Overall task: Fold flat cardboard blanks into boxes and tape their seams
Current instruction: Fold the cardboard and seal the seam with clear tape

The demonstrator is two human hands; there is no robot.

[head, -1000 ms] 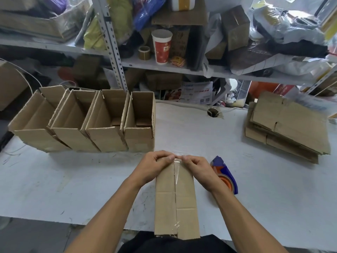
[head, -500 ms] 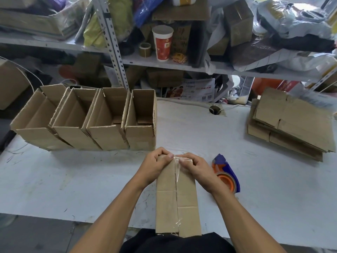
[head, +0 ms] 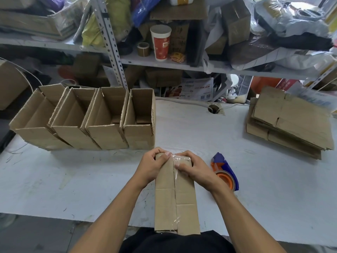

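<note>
Head view is looking down on a long brown cardboard box (head: 175, 196) lying lengthwise on the scuffed white table (head: 73, 179), its near end at the table's front edge against the person's dark clothing. The left hand (head: 153, 166) is gripping the box's far left corner, fingers curled over the end edge and thumb lying across the top face. The right hand (head: 193, 166) is gripping the far right corner in the same way, its thumb pressing down beside the centre seam. Between the two thumbs a strip of clear glossy tape (head: 175, 177) is running along the seam and folding over the far end of the box.

Just right of the right wrist, a blue and orange tape dispenser (head: 225, 173) is lying on the table, apart from the box. Beyond the left hand, a row of four open brown cardboard boxes (head: 85, 123) is standing side by side, flaps up. Well off to the right of the hands, a stack of flat brown cardboard blanks (head: 290, 121) is sitting near the table's far edge. Behind everything, a grey metal shelf (head: 164, 61) is carrying a red and white paper cup (head: 160, 42), a small brown tape roll (head: 143, 49) and piled bags and cartons.
</note>
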